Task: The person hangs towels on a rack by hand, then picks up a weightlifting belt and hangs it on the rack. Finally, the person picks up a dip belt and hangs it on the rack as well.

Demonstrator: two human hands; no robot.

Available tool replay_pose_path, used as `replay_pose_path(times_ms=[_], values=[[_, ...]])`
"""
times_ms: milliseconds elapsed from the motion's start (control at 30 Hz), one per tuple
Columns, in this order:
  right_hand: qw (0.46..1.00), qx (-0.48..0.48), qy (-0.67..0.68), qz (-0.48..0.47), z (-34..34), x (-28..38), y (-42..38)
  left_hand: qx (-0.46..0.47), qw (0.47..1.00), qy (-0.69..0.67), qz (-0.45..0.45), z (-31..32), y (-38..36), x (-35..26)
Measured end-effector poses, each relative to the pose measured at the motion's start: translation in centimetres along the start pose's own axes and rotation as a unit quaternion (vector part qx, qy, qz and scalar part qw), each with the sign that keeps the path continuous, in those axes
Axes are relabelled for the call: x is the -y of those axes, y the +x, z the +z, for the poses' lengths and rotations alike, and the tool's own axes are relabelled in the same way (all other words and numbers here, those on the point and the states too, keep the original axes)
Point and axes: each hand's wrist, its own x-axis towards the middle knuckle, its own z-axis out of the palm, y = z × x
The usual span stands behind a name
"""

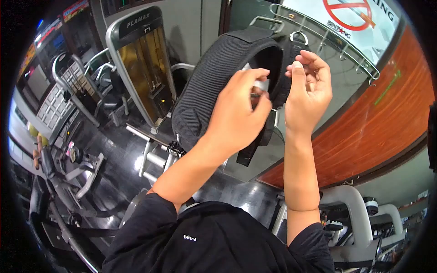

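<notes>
A black padded belt [207,84] with ribbed fabric hangs in a loop from a metal rack [273,20] on the wall. A metal D-ring [299,38] shows at the top of its right-hand strap. My left hand [241,107] is in front of the belt's opening, fingers curled with a gap between them and the thumb; a small pale patch shows behind them. Beside the strap, my right hand [309,86] has its palm partly turned up and its fingers bent. Whether either hand holds part of the belt is unclear.
A PLAMAX weight-stack machine [143,68] stands at the left, with more gym machines [73,86] beyond it. An orange-brown wood panel [364,127] curves along the right. A sign [348,16] is at the top right. Grey machine frames [357,214] stand at the lower right.
</notes>
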Motion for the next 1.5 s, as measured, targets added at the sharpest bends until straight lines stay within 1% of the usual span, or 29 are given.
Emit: replay_pose_path(times_ms=[33, 67, 167, 200, 233, 300, 500, 600, 700, 733, 767, 833, 867, 900, 967, 1000, 1033, 1133, 1233, 1267, 1300, 1333, 1400, 1433, 1467, 1500], values=[[0.997, 0.025, 0.069, 0.024, 0.8, 1.0, -0.6, 0.006, 0.997, -0.063, -0.04, -1.4, -0.3, -0.2], [0.994, 0.052, 0.089, 0.02, 1.7, 1.4, -1.3, -0.004, 0.993, -0.108, -0.041, -2.7, -0.7, 0.2], [0.97, 0.131, 0.187, 0.086, 4.3, 2.5, -3.5, -0.041, 0.989, -0.118, -0.082, -7.1, -2.0, 0.3], [0.96, 0.158, 0.208, 0.101, 5.2, 2.3, -4.3, -0.063, 0.99, -0.103, -0.067, -8.4, -2.4, 1.5], [0.953, 0.176, 0.22, 0.116, 6.2, 2.2, -5.2, -0.082, 0.989, -0.091, -0.084, -9.6, -2.7, 2.0], [0.943, 0.21, 0.216, 0.14, 8.0, 1.8, -6.8, -0.096, 0.988, -0.062, -0.101, -12.2, -3.3, 3.2], [0.894, 0.267, 0.258, 0.25, 13.5, -0.1, -12.2, -0.147, 0.974, -0.051, -0.162, -18.2, -6.0, 7.3], [0.879, 0.283, 0.255, 0.286, 16.3, -1.0, -15.1, -0.156, 0.968, -0.043, -0.189, -21.0, -7.5, 10.2], [0.876, 0.301, 0.233, 0.298, 18.7, -2.8, -18.3, -0.152, 0.963, -0.021, -0.22, -23.5, -9.2, 13.7], [0.879, 0.297, 0.218, 0.302, 19.5, -3.7, -19.5, -0.156, 0.965, -0.02, -0.209, -24.0, -9.8, 15.1], [0.882, 0.295, 0.2, 0.31, 20.2, -4.7, -20.6, -0.148, 0.96, -0.008, -0.238, -24.7, -10.4, 16.2], [0.886, 0.289, 0.16, 0.324, 21.5, -7.0, -22.9, -0.14, 0.96, 0.01, -0.243, -25.9, -11.7, 19.1], [0.895, 0.274, 0.14, 0.323, 22.1, -8.3, -24.2, -0.135, 0.956, 0.04, -0.259, -26.5, -12.3, 20.3], [0.895, 0.271, 0.121, 0.334, 22.6, -9.5, -25.1, -0.135, 0.952, 0.035, -0.274, -26.8, -12.7, 21.4], [0.894, 0.262, 0.084, 0.355, 23.1, -11.7, -26.6, -0.115, 0.955, 0.056, -0.266, -27.3, -13.9, 24.3], [0.9, 0.248, 0.056, 0.353, 23.3, -13.2, -27.5, -0.093, 0.951, 0.058, -0.291, -27.7, -14.3, 25.7], [0.904, 0.237, 0.056, 0.35, 23.4, -14.3, -28.4, -0.088, 0.949, 0.049, -0.298, -27.8, -14.7, 26.7], [0.913, 0.276, -0.083, 0.288, 22.9, -16.9, -30.9, -0.058, 0.949, 0.023, -0.309, -27.6, -16.4, 31.8], [0.89, 0.326, -0.225, 0.226, 21.1, -20.3, -33.8, -0.009, 0.948, 0.044, -0.314, -27.0, -17.9, 35.2], [0.876, 0.329, -0.267, 0.23, 20.4, -21.9, -35.0, 0.009, 0.948, 0.071, -0.311, -26.6, -18.1, 35.7], [0.86, 0.331, -0.308, 0.235, 20.3, -21.9, -35.3, 0.028, 0.946, 0.099, -0.308, -26.2, -18.3, 36.3], [0.841, 0.325, -0.322, 0.288, 20.1, -21.9, -35.5, 0.037, 0.947, 0.123, -0.295, -25.8, -18.5, 37.3], [0.796, 0.31, -0.344, 0.388, 19.7, -21.4, -35.6, 0.064, 0.942, 0.108, -0.31, -24.9, -19.2, 39.2], [0.799, 0.313, -0.386, 0.338, 18.9, -22.4, -36.8, 0.076, 0.94, 0.102, -0.318, -24.6, -19.4, 39.7], [0.799, 0.314, -0.426, 0.285, 17.6, -24.8, -39.0, 0.093, 0.921, 0.137, -0.353, -24.3, -19.3, 39.7], [0.8, 0.313, -0.439, 0.261, 16.9, -26.3, -40.1, 0.102, 0.922, 0.173, -0.331, -24.1, -19.4, 40.0]])
